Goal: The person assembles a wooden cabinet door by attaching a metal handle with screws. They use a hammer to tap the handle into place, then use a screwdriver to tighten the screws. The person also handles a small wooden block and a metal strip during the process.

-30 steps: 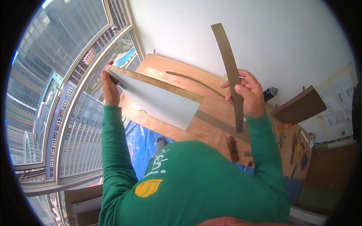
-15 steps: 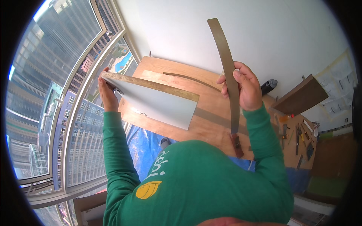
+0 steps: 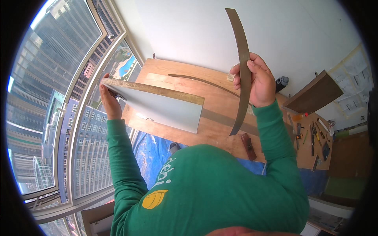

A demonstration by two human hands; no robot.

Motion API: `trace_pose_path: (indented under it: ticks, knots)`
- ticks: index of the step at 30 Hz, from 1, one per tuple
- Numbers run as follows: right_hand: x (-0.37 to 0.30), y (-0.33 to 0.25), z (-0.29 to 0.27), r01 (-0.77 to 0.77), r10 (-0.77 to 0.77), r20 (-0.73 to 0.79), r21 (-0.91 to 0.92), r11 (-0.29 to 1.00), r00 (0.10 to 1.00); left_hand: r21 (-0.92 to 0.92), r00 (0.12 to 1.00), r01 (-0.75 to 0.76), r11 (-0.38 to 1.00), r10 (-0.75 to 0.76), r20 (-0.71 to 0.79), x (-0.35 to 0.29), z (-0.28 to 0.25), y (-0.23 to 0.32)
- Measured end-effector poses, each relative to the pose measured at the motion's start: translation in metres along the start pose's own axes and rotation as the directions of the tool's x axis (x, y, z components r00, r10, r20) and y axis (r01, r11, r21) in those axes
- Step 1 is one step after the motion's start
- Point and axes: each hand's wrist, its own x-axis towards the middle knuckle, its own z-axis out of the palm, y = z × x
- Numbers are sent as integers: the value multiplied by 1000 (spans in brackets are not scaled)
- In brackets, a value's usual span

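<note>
In my right hand (image 3: 258, 80) is a long, thin brown edging strip (image 3: 243, 86), pinched near its middle between thumb and fingers; it stands upright and bows slightly. A small pale piece (image 3: 230, 77) shows by those fingertips; I cannot tell whether they hold it. My left hand (image 3: 111, 102) grips the left end of a white board (image 3: 165, 110). This board stands on edge on the wooden worktop (image 3: 149, 131), its rough brown edge (image 3: 157, 90) facing up. Another curved brown strip (image 3: 197, 79) lies on the worktop behind the board.
A reddish-brown wooden block (image 3: 248, 146) lies near the worktop's front edge. To the right are several hand tools (image 3: 313, 137), a brown panel (image 3: 313, 92) and a dark power tool (image 3: 282, 83). Large windows (image 3: 59, 98) line the left side; blue sheeting (image 3: 147, 157) covers the floor.
My right hand has risen slightly with the strip, whose lower end has swung left, away from the reddish-brown block. The board and my left hand have shifted a little to the left.
</note>
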Motion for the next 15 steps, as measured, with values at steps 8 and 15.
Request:
trace_pose_path:
  ticks: [8, 15]
  knots:
    - [14, 11, -11, 148, -148, 6, 8, 989, 989, 7, 1000, 2, 1000, -2, 8, -3, -3, 2]
    - [24, -16, -62, 213, -204, 64, -334, 918, 977, -21, 1000, 3, 1000, -3, 17, 3, -16, -9]
